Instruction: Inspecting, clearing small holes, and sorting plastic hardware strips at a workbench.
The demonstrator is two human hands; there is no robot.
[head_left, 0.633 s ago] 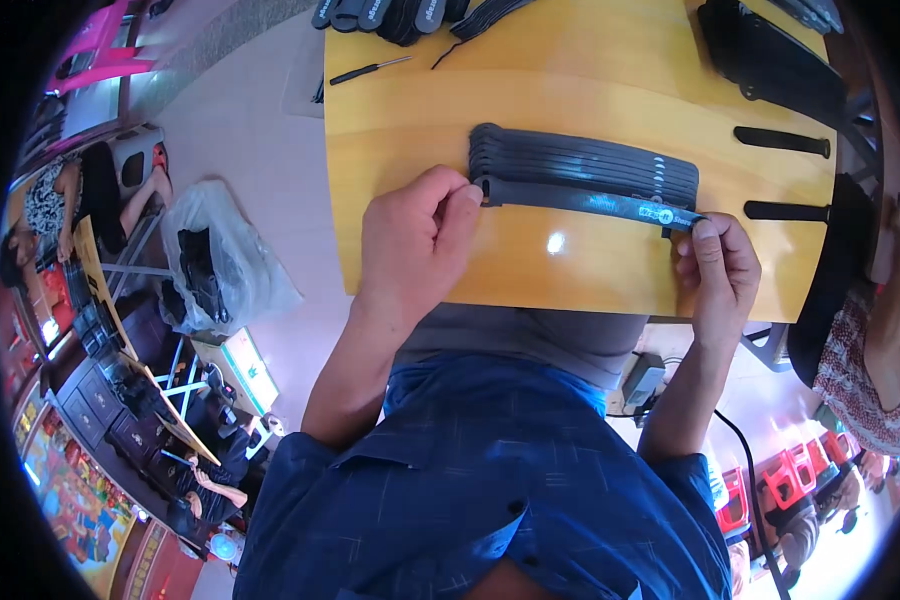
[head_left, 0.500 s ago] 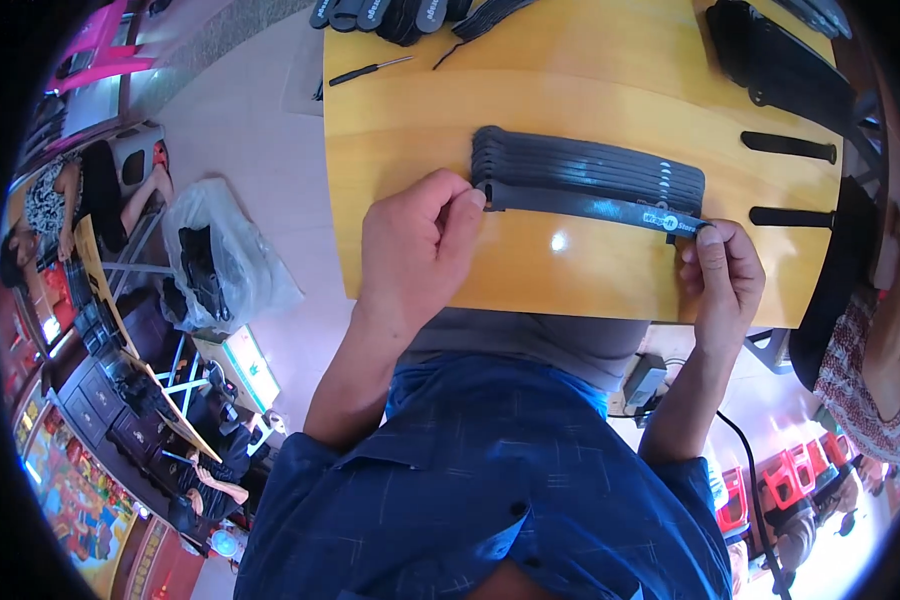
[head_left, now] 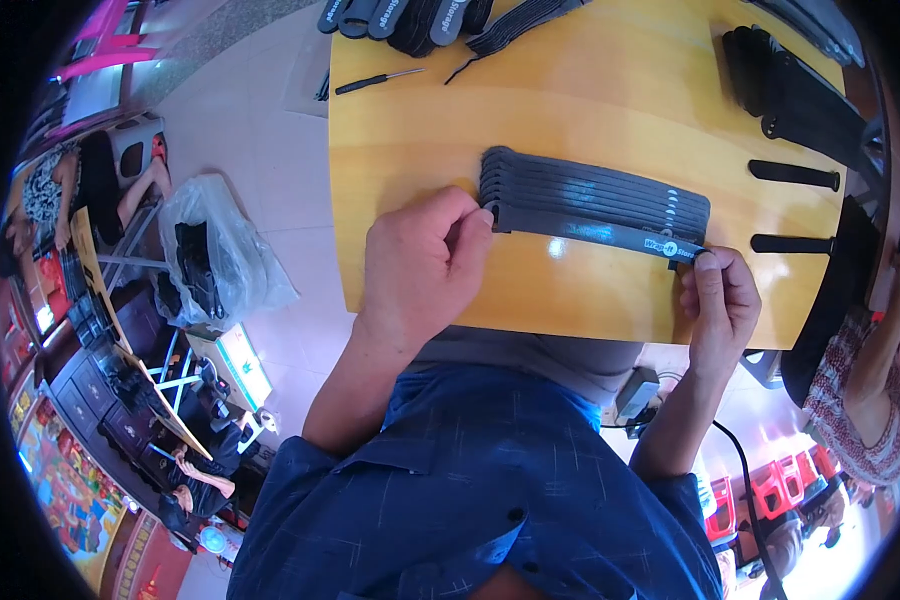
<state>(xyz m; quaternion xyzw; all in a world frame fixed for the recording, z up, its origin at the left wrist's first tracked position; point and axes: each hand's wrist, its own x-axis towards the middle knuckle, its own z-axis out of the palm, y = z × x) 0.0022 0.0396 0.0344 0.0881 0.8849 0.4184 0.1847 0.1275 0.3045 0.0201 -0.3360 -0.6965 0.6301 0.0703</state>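
Note:
A stack of dark storage straps (head_left: pixel 595 190) lies overlapped in a fan on the yellow wooden table (head_left: pixel 570 300). Along its near edge runs the front strap (head_left: pixel 590 229), grey-black with pale printing toward its right end. My left hand (head_left: pixel 422 262) is closed, thumb and forefinger pinching the left end of this strap. At the other end, my right hand (head_left: pixel 722 298) grips the strap's tip between thumb and fingers. The strap is stretched nearly straight between both hands, close against the stack; whether it touches the table I cannot tell.
A small screwdriver (head_left: pixel 375 82) and bundles of straps (head_left: pixel 405 25) lie at the far left. Two single black straps (head_left: pixel 794 175) and a pile of black straps (head_left: pixel 815 112) sit at the right. Left on the floor is a plastic bag (head_left: pixel 225 255). A person (head_left: pixel 865 400) is at right.
The table and everything on it sit slightly lower in the view. Both hands keep their pinch on the front strap, which looks much the same against the stack.

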